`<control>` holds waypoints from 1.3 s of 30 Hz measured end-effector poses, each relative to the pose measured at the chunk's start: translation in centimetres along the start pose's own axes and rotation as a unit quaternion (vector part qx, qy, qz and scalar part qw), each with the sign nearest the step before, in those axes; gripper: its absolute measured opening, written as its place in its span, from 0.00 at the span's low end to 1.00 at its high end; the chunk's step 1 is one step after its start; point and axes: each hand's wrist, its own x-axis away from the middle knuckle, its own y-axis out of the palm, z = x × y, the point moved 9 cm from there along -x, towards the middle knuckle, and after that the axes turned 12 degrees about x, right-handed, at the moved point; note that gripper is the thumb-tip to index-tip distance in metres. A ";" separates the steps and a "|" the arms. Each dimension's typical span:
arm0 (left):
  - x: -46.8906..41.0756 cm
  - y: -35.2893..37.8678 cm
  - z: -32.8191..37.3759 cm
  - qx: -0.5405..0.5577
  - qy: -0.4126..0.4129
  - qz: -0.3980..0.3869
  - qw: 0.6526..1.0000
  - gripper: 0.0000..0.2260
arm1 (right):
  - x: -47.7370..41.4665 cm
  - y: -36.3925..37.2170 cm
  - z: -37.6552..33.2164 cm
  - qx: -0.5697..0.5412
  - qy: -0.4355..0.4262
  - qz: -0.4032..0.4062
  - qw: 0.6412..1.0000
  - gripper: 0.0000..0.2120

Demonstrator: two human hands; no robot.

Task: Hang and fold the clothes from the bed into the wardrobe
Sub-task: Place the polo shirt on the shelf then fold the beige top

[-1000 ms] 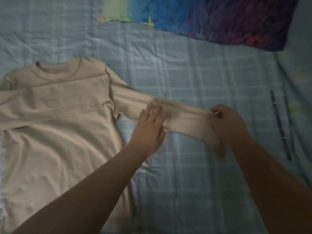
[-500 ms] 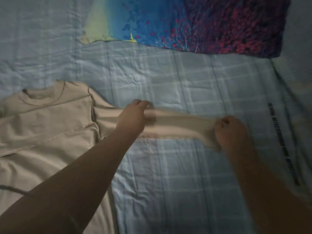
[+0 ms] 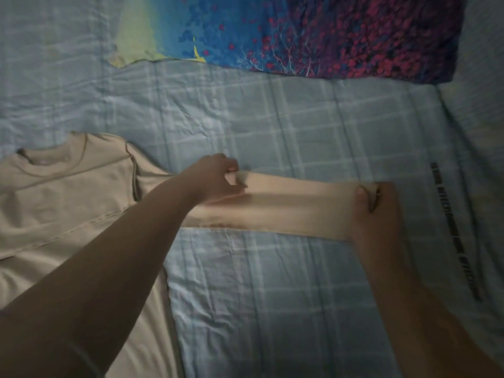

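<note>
Beige shirt (image 3: 68, 203), pale-blue plaid sheet (image 3: 272, 296), blue-magenta-yellow floral pillow (image 3: 300, 34).

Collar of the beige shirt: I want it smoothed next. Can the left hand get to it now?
Probably yes: the collar lies uncovered on the sheet, with nothing between it and the left hand. But that hand pinches the sleeve and must let go first.

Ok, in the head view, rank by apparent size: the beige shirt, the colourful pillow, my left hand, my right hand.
1. beige shirt and colourful pillow: too close to rank, both cut by the frame.
2. left hand and right hand: alike.
</note>
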 end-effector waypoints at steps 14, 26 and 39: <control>1.4 2.3 2.9 -0.028 -0.020 0.245 0.969 0.07 | 1.2 -0.6 4.0 0.100 0.017 -0.026 0.994 0.09; 6.0 13.7 7.1 -0.105 0.131 0.192 0.967 0.27 | 2.2 1.3 6.0 0.177 0.006 -0.031 0.984 0.09; 7.6 9.5 7.3 0.164 0.179 0.205 0.948 0.19 | 5.1 0.1 -0.8 0.022 0.014 -0.043 0.999 0.08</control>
